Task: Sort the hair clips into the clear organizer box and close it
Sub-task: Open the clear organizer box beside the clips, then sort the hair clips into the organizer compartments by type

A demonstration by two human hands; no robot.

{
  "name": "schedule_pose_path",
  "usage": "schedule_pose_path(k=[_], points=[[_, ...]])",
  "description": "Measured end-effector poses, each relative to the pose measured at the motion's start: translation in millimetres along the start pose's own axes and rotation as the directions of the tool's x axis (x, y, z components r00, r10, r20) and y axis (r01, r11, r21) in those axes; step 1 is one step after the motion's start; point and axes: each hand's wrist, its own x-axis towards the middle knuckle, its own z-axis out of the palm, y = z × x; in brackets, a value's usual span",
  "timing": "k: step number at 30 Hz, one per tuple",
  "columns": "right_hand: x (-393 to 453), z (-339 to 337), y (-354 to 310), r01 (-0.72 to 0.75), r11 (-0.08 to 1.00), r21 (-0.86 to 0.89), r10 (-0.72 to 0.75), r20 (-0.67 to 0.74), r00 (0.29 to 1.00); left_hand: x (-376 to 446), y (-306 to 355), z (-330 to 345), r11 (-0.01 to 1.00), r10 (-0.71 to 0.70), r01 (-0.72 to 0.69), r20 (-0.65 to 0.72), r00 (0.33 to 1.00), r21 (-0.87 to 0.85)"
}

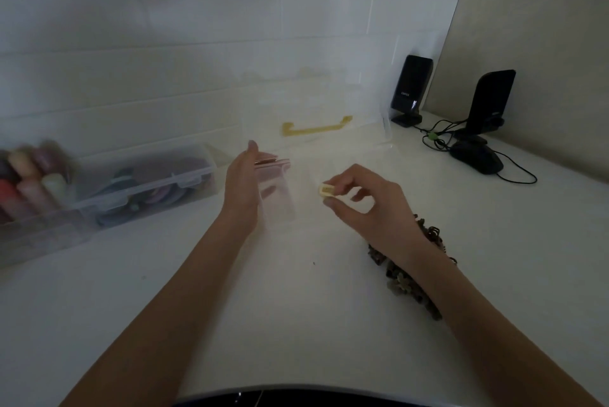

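Head view: right hand (359, 205) pinches a small yellow clip (327, 191) over the open clear organizer box (280, 209); left hand (242, 186), fingers loose, steadies its side. Clip looks light, stiff, probably slippery, so grip its flat sides. Brown clips (415, 271) wait beneath the wrist.

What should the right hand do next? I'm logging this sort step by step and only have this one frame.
Probably carry the pale yellow clip forward and let it drop into the clear organizer box. The right hand pinches the clip in its fingers just beside the box, whose lid stands open, while the left hand rests against the box's side. A pile of dark clips waits on the table.
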Motion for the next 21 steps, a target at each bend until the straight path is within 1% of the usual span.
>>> schedule_pose_path(k=[3, 5, 7, 9, 10, 12, 14, 15, 16, 18, 19, 21], points=[[12, 23, -12, 0.097, 0.990, -0.104, -0.096, 0.022, 0.995, -2, -1, 3, 1.000, -0.005, 0.004, -0.037, 0.999, -0.028], [19, 38, -18, 0.155, 0.974, -0.166, -0.149, 0.048, 0.988, -1, -1, 2, 1.000, 0.016, -0.017, -0.043, 0.999, -0.017], [21, 48, -18, 0.197, 0.949, -0.247, -0.170, 0.126, 0.977, 0, -2, 0, 0.999, 0.039, -0.039, -0.036, 0.999, 0.004], [20, 48, -11, 0.211, 0.938, -0.276, -0.167, 0.174, 0.970, 0, -2, 0, 1.000, 0.019, -0.019, -0.039, 0.999, -0.002], [19, 43, -8, 0.193, 0.945, -0.263, -0.154, 0.165, 0.974, -1, -2, 0, 1.000, 0.014, -0.014, -0.048, 0.999, -0.005], [19, 24, -3, 0.132, 0.966, -0.221, -0.117, 0.081, 0.990, 0, -1, 0, 0.999, 0.034, -0.036, -0.086, 0.996, -0.017], [18, -4, 3, 0.029, 0.984, -0.177, -0.034, -0.024, 0.999, 2, 0, -2, 0.998, 0.062, -0.064, -0.109, 0.992, -0.015], [16, -20, 7, -0.025, 0.988, -0.154, 0.019, -0.043, 0.999, 3, 0, -4, 0.997, 0.069, -0.071, -0.111, 0.991, -0.008], [12, -35, 11, -0.066, 0.988, -0.136, 0.064, -0.022, 0.998, 4, 0, -5, 0.997, 0.070, -0.071, -0.111, 0.991, -0.002], [0, -61, 21, -0.134, 0.980, -0.149, 0.151, 0.105, 0.983, 4, -1, -6, 0.998, 0.058, -0.058, -0.110, 0.992, 0.000], [-6, -68, 27, -0.169, 0.969, -0.182, 0.200, 0.169, 0.965, 4, -1, -6, 0.999, 0.051, -0.052, -0.109, 0.993, -0.003], [-14, -72, 38, -0.206, 0.939, -0.275, 0.275, 0.243, 0.930, 2, 1, -5, 0.999, 0.047, -0.048, -0.106, 0.993, -0.010]])
